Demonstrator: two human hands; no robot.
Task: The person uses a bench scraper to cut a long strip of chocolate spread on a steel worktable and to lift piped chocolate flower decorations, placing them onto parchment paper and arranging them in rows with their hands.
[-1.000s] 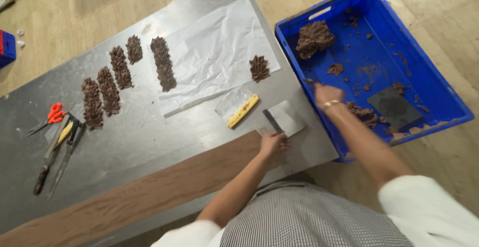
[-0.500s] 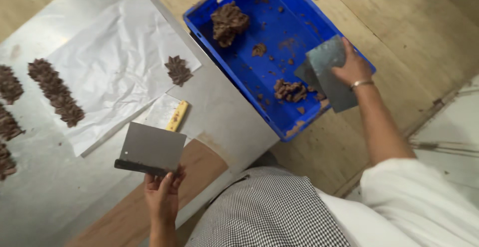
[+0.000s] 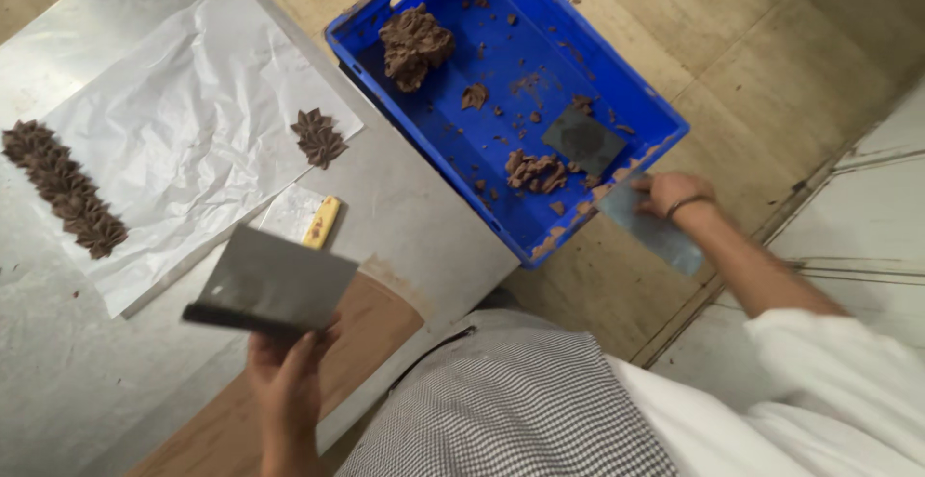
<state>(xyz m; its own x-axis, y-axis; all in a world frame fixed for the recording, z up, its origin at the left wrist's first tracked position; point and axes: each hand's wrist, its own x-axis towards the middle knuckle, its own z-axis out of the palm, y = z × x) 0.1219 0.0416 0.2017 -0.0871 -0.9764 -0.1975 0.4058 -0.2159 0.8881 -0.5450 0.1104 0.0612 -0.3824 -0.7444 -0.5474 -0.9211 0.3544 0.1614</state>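
Observation:
My left hand grips a flat metal scraper by its dark handle, blade up, above the steel table. My right hand holds a second metal scraper against the near rim of the blue crate, where brown paste is smeared. Inside the crate lie a large brown dough lump, a smaller lump, crumbs and a dark grey square plate.
Crumpled white paper covers the table, with a star-shaped brown piece and a row of brown pieces on it. A yellow-handled tool lies by the paper's edge. A brown strip runs along the table's front.
My right hand has brought its scraper from over the crate's inside down to the near rim. My left hand still holds its scraper up, now closer to me.

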